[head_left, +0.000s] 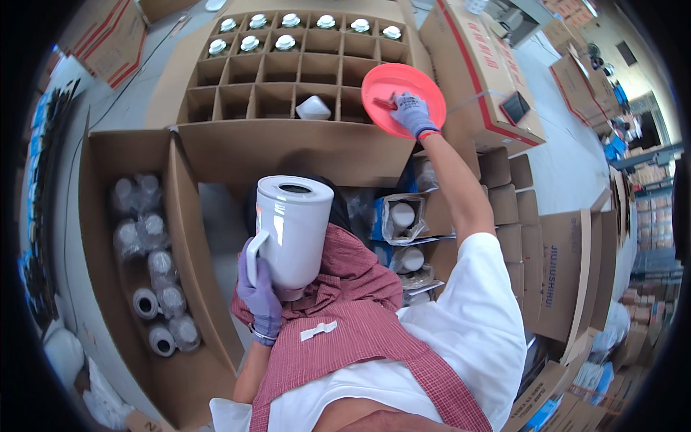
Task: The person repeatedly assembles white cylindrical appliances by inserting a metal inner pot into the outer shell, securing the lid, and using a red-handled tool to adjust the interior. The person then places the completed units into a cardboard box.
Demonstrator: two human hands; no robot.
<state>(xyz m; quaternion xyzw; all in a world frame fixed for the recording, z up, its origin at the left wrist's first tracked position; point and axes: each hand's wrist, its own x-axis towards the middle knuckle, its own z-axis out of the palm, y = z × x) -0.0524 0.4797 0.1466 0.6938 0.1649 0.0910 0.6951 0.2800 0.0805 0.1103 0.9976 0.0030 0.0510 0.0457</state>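
My left hand (262,299), in a purple glove, is closed on the handle of a glossy white jug (295,230). The jug stands roughly upright over my lap, and a dark round hole shows in its upper end. My right arm stretches forward to a round red plastic tray (381,81) at the corner of the divided carton. There my gloved right hand (412,114) has its fingers drawn together at some small reddish pieces (386,103). What exactly they pinch is too small to make out.
Ahead is a divided carton (288,129) with several silver-topped items (286,42) and a white piece (313,108) in its cells. A long carton (188,266) on my left holds clear-wrapped bottle-like items (162,266). Small open boxes (403,214) lie right of my lap, near a red-edged carton (479,79).
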